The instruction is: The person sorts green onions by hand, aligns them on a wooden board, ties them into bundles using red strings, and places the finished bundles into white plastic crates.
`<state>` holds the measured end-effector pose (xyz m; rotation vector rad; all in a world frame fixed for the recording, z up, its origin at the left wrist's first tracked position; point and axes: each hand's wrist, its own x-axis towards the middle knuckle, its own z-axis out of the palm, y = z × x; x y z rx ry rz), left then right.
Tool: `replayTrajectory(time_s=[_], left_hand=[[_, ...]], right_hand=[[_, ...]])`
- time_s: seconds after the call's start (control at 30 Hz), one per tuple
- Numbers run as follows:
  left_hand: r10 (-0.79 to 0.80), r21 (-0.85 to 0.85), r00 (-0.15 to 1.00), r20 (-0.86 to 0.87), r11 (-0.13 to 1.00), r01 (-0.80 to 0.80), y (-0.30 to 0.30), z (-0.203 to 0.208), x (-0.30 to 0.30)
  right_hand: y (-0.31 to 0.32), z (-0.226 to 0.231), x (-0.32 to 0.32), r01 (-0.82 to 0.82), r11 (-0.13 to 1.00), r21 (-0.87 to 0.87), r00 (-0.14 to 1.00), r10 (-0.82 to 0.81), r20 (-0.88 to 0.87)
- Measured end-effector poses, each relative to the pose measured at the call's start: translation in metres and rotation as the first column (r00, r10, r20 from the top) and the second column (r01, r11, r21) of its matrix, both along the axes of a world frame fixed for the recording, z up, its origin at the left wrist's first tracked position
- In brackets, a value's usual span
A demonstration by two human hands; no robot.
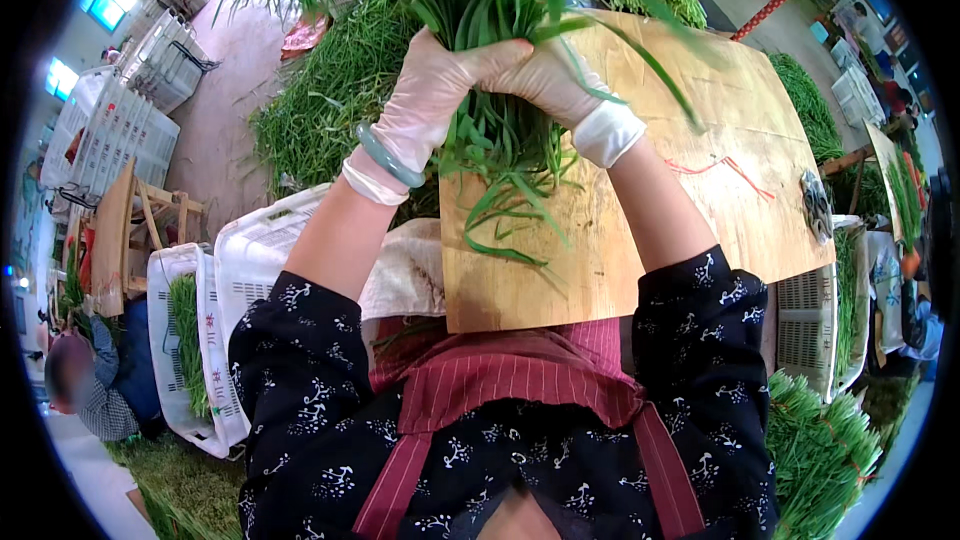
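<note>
Both my hands, in thin whitish gloves, are raised above the far part of a wooden board [620,240]. My left hand [432,85] and my right hand [548,82] close from both sides round a thick bunch of green chives [485,15], their thumbs meeting at its front. The long flat leaves fan out beyond the top of the picture, and some ends hang below my hands over the board. Loose leaves [500,240] trail there. A pale green bangle [388,157] circles my left wrist. On the board's right half lie thin red ties [725,175].
A big heap of chives [330,90] lies left of the board. White plastic crates [185,350] stand at my left, one more [808,330] at my right. A dark crumpled item [816,207] rests at the board's right edge. Another person [105,380] is at the far left.
</note>
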<state>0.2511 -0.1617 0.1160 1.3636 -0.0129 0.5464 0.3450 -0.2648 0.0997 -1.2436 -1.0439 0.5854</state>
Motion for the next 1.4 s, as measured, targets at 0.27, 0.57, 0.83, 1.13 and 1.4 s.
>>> replayTrajectory(time_s=[0.27,0.57,0.83,1.13,1.4], left_hand=[[-0.064,0.164,0.998,0.016,0.985,0.061,-0.001,0.041,-0.001],[0.096,0.059,0.995,0.010,0.994,-0.097,-0.002,0.049,0.004],[0.023,0.173,0.999,0.023,0.985,-0.027,-0.012,0.032,0.012],[0.254,0.455,0.943,-0.216,0.881,-0.133,-0.013,0.059,0.011],[0.331,0.636,0.940,-0.084,0.744,-0.205,0.026,0.041,-0.002]], right_hand=[[0.000,0.026,-0.013,-0.153,0.926,-0.345,0.968,0.069,-0.243],[-0.055,0.002,0.021,0.236,0.969,-0.077,0.817,-0.155,0.555],[-0.043,0.015,-0.001,0.302,0.953,0.024,0.771,-0.259,0.582],[-0.001,-0.009,0.002,0.273,0.960,-0.067,0.825,-0.198,0.529],[-0.145,-0.157,0.030,0.560,0.708,-0.431,0.746,-0.206,0.633]])
